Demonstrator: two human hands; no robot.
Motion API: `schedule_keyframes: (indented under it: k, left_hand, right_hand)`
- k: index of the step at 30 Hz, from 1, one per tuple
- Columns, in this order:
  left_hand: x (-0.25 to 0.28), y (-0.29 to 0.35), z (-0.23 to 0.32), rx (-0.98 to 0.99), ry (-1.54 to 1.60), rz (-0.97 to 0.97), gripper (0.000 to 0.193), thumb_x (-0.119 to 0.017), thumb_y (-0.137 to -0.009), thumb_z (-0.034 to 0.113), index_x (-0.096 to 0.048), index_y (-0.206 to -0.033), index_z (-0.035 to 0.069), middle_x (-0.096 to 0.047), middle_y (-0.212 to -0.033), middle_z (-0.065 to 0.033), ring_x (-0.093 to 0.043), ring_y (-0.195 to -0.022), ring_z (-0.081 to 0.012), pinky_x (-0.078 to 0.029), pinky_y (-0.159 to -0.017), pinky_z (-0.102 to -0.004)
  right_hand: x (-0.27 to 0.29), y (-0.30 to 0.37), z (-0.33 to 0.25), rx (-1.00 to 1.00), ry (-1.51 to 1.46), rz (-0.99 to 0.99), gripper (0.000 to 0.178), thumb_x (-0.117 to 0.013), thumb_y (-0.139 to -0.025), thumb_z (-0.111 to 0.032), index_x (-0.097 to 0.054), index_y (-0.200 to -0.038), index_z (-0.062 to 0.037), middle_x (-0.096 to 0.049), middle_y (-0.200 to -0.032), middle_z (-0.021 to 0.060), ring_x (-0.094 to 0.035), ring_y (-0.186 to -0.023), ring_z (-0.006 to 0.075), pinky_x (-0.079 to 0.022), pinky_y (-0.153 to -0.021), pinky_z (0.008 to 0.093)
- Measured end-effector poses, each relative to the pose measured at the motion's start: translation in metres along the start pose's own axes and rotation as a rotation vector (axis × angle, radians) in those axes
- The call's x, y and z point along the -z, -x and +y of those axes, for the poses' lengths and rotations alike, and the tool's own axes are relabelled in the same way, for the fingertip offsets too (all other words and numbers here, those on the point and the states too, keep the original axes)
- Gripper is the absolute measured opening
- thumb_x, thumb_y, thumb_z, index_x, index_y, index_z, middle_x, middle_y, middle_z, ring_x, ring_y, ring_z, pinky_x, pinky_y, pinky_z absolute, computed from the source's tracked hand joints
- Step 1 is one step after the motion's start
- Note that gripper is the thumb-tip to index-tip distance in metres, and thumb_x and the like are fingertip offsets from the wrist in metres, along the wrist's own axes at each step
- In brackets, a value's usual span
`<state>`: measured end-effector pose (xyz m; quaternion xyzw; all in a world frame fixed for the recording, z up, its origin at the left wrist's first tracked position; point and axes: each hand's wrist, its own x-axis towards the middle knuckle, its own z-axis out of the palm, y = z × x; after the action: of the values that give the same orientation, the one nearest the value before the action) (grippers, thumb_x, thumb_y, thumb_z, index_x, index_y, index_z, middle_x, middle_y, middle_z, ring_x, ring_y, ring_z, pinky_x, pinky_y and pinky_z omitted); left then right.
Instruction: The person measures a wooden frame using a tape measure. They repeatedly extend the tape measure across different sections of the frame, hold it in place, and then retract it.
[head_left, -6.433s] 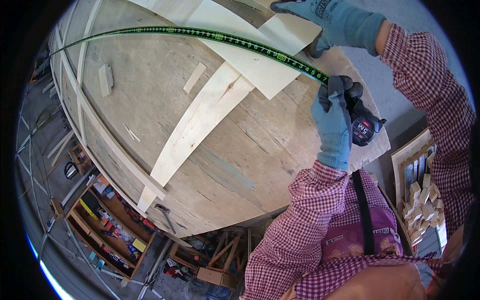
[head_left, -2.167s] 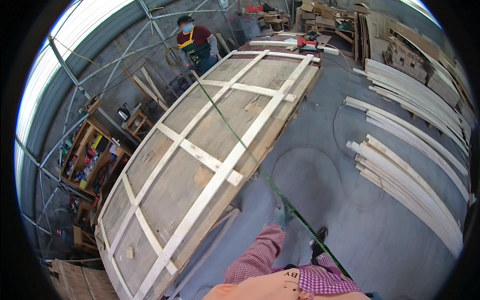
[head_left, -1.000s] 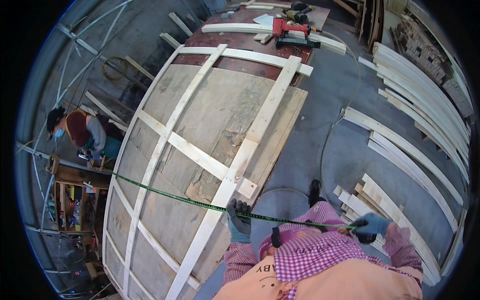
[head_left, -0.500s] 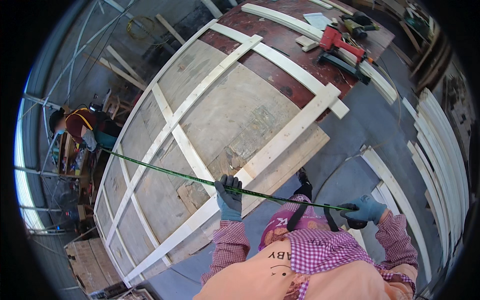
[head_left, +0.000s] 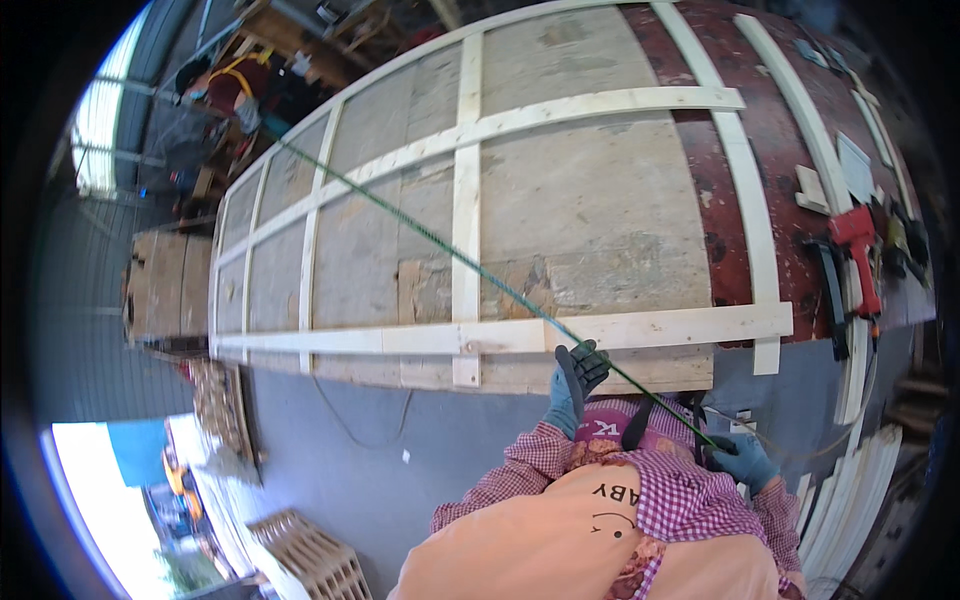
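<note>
A long green measuring tape (head_left: 440,243) runs taut and slanting over the wooden lattice frame (head_left: 640,325). Its near end is pinched in my right hand (head_left: 742,460), gloved in blue and black, close to my body at the lower right. My left hand (head_left: 578,375), in a matching glove, is raised at the frame's near rail. The thumb stands apart from the bent fingers, and the tape passes right at the fingertips; whether they touch it I cannot tell. At the far left a co-worker (head_left: 240,85) is by the tape's other end, whose hold is too small to make out.
Weathered boards (head_left: 590,200) lie beneath the pale battens, with a dark red panel (head_left: 790,190) to the right. A red nail gun (head_left: 858,260) rests there, its hose trailing down. White battens (head_left: 850,500) are stacked lower right; a slatted wooden pallet (head_left: 310,555) lies lower left.
My view has swung, so the frame lies more level across it. My left hand has loosened from around the tape, its thumb now spread. My right hand keeps the tape's end.
</note>
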<state>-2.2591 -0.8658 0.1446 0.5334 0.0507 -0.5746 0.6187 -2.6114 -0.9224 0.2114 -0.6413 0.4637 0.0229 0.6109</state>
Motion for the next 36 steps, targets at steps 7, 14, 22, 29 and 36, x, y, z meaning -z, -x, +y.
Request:
schedule_keyframes:
  k: [7,14,22,29,36]
  left_hand:
    - [-0.005,0.051,-0.048,-0.056,0.105,0.320,0.064,-0.045,-0.094,0.053,-0.049,-0.126,-0.002,-0.064,-0.106,-0.0170,-0.063,-0.095,-0.0270,-0.049,-0.089,-0.0393]
    - [-0.058,0.076,-0.121,-0.121,0.197,0.246,0.065,-0.055,-0.089,0.052,-0.049,-0.123,-0.002,-0.063,-0.100,-0.0158,-0.062,-0.092,-0.0278,-0.051,-0.086,-0.0398]
    - [-0.116,0.105,-0.158,-0.160,0.072,0.355,0.054,-0.050,-0.094,0.043,-0.051,-0.123,-0.002,-0.064,-0.108,-0.0184,-0.064,-0.095,-0.0270,-0.051,-0.085,-0.0367]
    - [-0.121,0.103,-0.170,-0.191,0.057,0.332,0.055,-0.051,-0.093,0.044,-0.049,-0.126,-0.001,-0.064,-0.105,-0.0154,-0.063,-0.093,-0.0254,-0.050,-0.085,-0.0361]
    - [-0.126,0.095,-0.155,-0.302,0.083,0.253,0.053,-0.052,-0.093,0.044,-0.052,-0.126,0.002,-0.064,-0.110,-0.0167,-0.064,-0.096,-0.0273,-0.050,-0.087,-0.0384]
  right_hand:
    - [0.099,-0.040,-0.033,0.101,0.105,-0.131,0.030,-0.060,-0.084,-0.016,-0.064,-0.110,-0.0017,-0.068,-0.084,0.0113,-0.059,-0.075,0.0096,-0.049,-0.070,0.0290]
    - [0.177,-0.038,-0.019,0.115,0.198,-0.147,0.028,-0.060,-0.087,-0.022,-0.066,-0.105,-0.0022,-0.064,-0.076,0.0125,-0.059,-0.066,0.0170,-0.047,-0.063,0.0321]
    - [0.223,-0.040,0.027,0.185,0.393,-0.146,0.031,-0.058,-0.088,-0.032,-0.066,-0.103,-0.0064,-0.065,-0.085,0.0176,-0.063,-0.076,0.0290,-0.048,-0.071,0.0385]
    - [0.239,-0.041,0.061,0.228,0.443,-0.104,0.033,-0.057,-0.087,-0.034,-0.067,-0.105,-0.0083,-0.065,-0.087,0.0161,-0.064,-0.080,0.0305,-0.048,-0.073,0.0377]
    - [0.237,-0.049,0.079,0.279,0.403,-0.128,0.032,-0.059,-0.085,-0.026,-0.065,-0.107,-0.0037,-0.067,-0.093,0.0161,-0.065,-0.085,0.0287,-0.048,-0.076,0.0363]
